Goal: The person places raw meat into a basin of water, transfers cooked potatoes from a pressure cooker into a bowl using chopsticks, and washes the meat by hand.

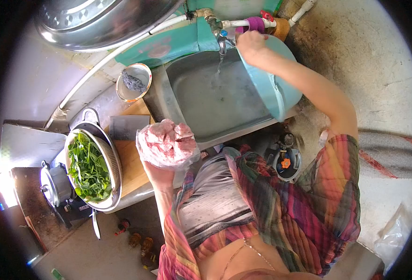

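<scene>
My left hand [158, 173] holds up a clear plastic bag of pink, frosty-looking raw meat [167, 143] in front of the counter. At the top, my right hand [252, 45] is beside the metal faucet [221, 41], its fingers curled; what they grip is too small to make out. Water runs from the faucet into the metal sink [215, 100]. A light blue basin [280, 91] stands tilted on the sink's right side, below my right forearm.
Left of the sink are a wooden board [133, 161] with a cleaver [129, 127], a colander of green leaves [88, 168], a bowl with a scrubber [133, 83] and a lidded pot [56, 184]. A large metal pan [103, 23] hangs top left.
</scene>
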The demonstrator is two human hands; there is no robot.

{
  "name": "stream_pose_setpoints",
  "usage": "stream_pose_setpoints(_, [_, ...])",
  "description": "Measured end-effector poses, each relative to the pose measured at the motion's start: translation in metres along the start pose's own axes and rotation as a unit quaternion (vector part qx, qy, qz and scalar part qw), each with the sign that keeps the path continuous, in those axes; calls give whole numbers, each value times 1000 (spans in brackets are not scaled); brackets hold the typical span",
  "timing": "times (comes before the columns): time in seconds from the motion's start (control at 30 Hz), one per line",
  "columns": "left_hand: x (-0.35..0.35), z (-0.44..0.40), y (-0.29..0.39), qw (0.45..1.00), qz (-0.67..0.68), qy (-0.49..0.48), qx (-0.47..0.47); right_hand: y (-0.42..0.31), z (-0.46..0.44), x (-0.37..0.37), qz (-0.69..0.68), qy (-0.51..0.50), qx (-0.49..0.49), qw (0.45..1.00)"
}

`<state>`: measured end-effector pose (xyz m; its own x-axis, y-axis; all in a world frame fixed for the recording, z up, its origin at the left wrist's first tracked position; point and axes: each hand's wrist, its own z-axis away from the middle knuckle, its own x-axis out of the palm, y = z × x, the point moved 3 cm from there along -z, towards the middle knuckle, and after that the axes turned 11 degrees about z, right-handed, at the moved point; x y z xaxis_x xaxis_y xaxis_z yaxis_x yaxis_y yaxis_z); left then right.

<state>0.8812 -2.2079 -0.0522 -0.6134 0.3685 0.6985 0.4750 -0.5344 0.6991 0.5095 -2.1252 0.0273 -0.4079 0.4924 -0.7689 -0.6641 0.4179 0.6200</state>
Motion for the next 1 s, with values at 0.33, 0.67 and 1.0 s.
stream_pose_setpoints(0.33, [27, -18, -21, 933, 305, 14, -191, 8, 48, 169, -554, 28, 115, 824])
stream_pose_setpoints(0.67, [60, -52, -69, 937, 221, -96, -255, -125, 121, 45, -776, 90, -13, 625])
stream_pose_setpoints(1.0, [58, -93, -89, 930, -277, 37, -239, -175, 97, 121, -972, -113, 53, 199])
